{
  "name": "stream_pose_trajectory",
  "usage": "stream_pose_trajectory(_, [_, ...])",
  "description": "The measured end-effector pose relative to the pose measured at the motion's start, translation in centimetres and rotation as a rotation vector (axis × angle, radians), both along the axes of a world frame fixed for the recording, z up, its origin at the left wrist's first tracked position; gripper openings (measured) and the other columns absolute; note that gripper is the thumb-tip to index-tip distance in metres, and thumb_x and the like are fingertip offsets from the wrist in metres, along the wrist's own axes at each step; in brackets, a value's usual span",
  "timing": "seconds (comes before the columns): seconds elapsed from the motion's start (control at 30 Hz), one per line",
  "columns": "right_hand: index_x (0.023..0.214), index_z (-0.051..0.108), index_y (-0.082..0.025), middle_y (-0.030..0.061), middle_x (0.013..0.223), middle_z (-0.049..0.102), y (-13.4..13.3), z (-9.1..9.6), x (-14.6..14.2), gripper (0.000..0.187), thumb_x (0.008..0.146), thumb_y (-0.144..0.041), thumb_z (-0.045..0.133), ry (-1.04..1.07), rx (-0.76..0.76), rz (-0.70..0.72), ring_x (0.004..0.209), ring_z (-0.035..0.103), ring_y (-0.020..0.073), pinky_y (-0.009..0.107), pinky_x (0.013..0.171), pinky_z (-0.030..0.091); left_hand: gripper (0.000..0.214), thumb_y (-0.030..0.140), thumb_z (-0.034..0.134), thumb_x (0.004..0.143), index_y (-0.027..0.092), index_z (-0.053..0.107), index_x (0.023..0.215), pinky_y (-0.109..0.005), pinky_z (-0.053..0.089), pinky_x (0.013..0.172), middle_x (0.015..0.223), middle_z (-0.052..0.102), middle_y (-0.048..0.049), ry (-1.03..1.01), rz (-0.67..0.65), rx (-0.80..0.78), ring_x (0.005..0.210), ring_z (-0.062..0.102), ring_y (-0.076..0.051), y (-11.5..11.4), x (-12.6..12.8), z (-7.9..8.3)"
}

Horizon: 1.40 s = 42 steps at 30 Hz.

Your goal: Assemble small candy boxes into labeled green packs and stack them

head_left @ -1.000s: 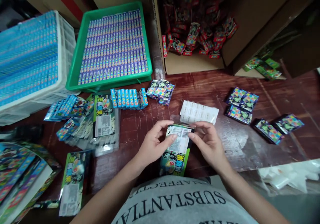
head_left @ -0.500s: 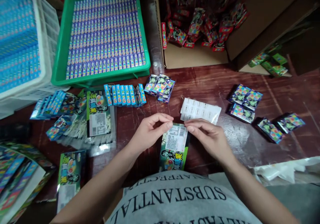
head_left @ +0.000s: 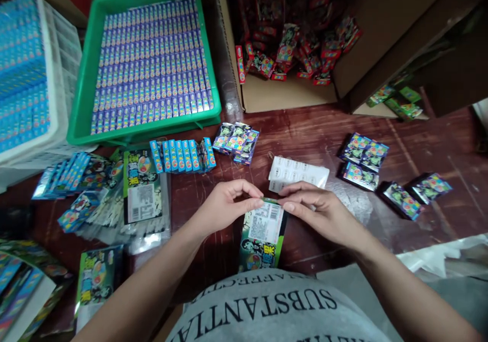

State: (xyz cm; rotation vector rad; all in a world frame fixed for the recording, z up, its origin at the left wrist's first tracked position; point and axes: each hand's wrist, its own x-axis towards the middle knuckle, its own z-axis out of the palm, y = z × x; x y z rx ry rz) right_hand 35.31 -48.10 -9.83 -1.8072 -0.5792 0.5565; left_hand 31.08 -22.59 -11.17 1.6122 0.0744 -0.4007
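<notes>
A green and black printed candy bag (head_left: 263,253) with a white barcode label hangs in front of my shirt, its print upside down to me. My left hand (head_left: 231,205) pinches the left corner of its far edge between thumb and fingers. At the right corner, my right hand (head_left: 320,210) grips the same edge, thumb below the fingers. A thin green strip along that edge shows between my fingertips. Just beyond my right hand lies a white sheet of round stickers (head_left: 299,172), partly covered by its fingers.
Small purple boxes (head_left: 366,154) lie to the right, others (head_left: 236,141) behind. A row of blue boxes (head_left: 181,155) stands beside stacked bags (head_left: 143,199). Beyond are a green tray (head_left: 72,123), a white crate (head_left: 57,113) and a carton (head_left: 285,98) of red boxes.
The camera view has shifted slightly, so the surroundings sit lower and further left. Both hands keep hold of the bag's far edge, where a green strip now shows more clearly.
</notes>
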Motion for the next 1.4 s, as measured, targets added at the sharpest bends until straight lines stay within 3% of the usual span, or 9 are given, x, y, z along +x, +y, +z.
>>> stream_pose_trajectory(0.17, [0.125, 0.072, -0.025, 0.0126, 0.120, 0.068, -2.3, -0.4, 6.2, 0.031, 0.100, -0.036, 0.057, -0.595, -0.363, -0.040, 0.111, 0.061, 0.0295, 0.052, 0.097, 0.049, 0.011, 0.028, 0.076, 0.085, 0.018, 0.071, 0.083, -0.044, 0.051, 0.103, 0.135, 0.067, -0.0137, -0.120, -0.164, 0.024, 0.126, 0.064, -0.025, -2.0, 2.6, -0.9])
stream_pose_trajectory(0.37, [0.119, 0.072, -0.022, 0.0101, 0.110, 0.074, -2.4, -2.7, 10.9, 0.032, 0.105, -0.033, 0.046, -0.704, -0.556, 0.263, 0.100, 0.062, 0.0264, 0.046, 0.093, 0.047, 0.009, 0.027, 0.073, 0.086, 0.020, 0.068, 0.083, -0.048, 0.046, 0.107, 0.137, 0.066, -0.0169, -0.105, -0.234, 0.056, 0.143, 0.050, -0.028, -3.4, 4.1, -2.1])
stream_pose_trajectory(0.53, [0.099, 0.074, -0.026, 0.0065, 0.097, 0.074, -2.6, -1.9, 9.0, 0.024, 0.102, -0.035, 0.052, -0.720, -0.547, 0.208, 0.091, 0.058, 0.0252, 0.041, 0.081, 0.042, 0.007, 0.024, 0.073, 0.085, 0.019, 0.068, 0.083, -0.045, 0.047, 0.104, 0.131, 0.069, -0.0159, -0.080, -0.219, 0.073, 0.139, 0.054, -0.028, -3.5, 4.3, -2.2])
stream_pose_trajectory(0.63, [0.098, 0.072, -0.027, 0.0045, 0.097, 0.074, -3.1, 0.1, 7.2, 0.019, 0.102, -0.037, 0.055, -0.562, -0.310, 0.200, 0.091, 0.060, 0.0227, 0.040, 0.083, 0.044, 0.008, 0.025, 0.071, 0.086, 0.018, 0.068, 0.083, -0.040, 0.053, 0.092, 0.110, 0.074, -0.0113, -0.094, -0.217, 0.110, 0.116, 0.068, -0.025, -3.7, 4.2, -1.9])
stream_pose_trajectory(0.8, [0.123, 0.061, -0.024, 0.0029, 0.099, 0.070, -2.9, 1.6, 5.6, 0.030, 0.098, -0.042, 0.060, -0.024, -0.044, 0.172, 0.086, 0.065, 0.0170, 0.030, 0.076, 0.052, 0.009, 0.026, 0.070, 0.085, 0.018, 0.069, 0.089, -0.036, 0.054, 0.087, 0.109, 0.068, -0.0083, -0.200, -0.181, 0.174, 0.097, 0.067, -0.019, -4.0, 3.5, -1.4])
stream_pose_trajectory(0.93, [0.134, 0.047, -0.023, 0.0004, 0.092, 0.066, -1.9, 0.7, 5.1, 0.046, 0.093, -0.034, 0.066, 0.086, -0.041, 0.242, 0.081, 0.063, 0.0158, 0.031, 0.075, 0.054, 0.012, 0.024, 0.068, 0.083, 0.019, 0.067, 0.094, -0.035, 0.055, 0.081, 0.099, 0.071, -0.0057, -0.155, -0.185, 0.154, 0.088, 0.067, -0.018, -4.3, 2.8, -0.5])
stream_pose_trajectory(1.07, [0.143, 0.036, -0.025, 0.0015, 0.095, 0.067, -1.4, 0.3, 3.7, 0.061, 0.091, -0.029, 0.068, -0.057, -0.126, 0.149, 0.082, 0.063, 0.0178, 0.034, 0.077, 0.053, 0.014, 0.024, 0.067, 0.083, 0.018, 0.067, 0.096, -0.030, 0.053, 0.067, 0.085, 0.071, -0.0034, -0.084, -0.164, 0.149, 0.074, 0.065, -0.016, -4.1, 2.1, 0.4])
stream_pose_trajectory(1.27, [0.153, 0.035, -0.035, 0.0024, 0.101, 0.076, -0.9, 0.3, -0.3, 0.063, 0.098, -0.024, 0.063, -0.703, -0.283, -0.010, 0.090, 0.061, 0.0239, 0.041, 0.084, 0.043, 0.016, 0.025, 0.071, 0.081, 0.016, 0.063, 0.091, -0.027, 0.051, 0.068, 0.083, 0.068, -0.0016, -0.056, -0.128, 0.052, 0.073, 0.063, -0.013, -3.5, 1.2, 1.2])
stream_pose_trajectory(1.4, [0.162, 0.017, -0.034, 0.0012, 0.108, 0.078, 0.4, 0.0, -1.7, 0.074, 0.101, -0.021, 0.057, -0.676, -0.293, -0.013, 0.092, 0.061, 0.0243, 0.042, 0.085, 0.042, 0.030, 0.031, 0.082, 0.074, 0.017, 0.057, 0.083, -0.027, 0.052, 0.068, 0.083, 0.068, -0.0012, -0.060, -0.170, 0.042, 0.074, 0.064, -0.014, -2.9, 1.1, 1.8])
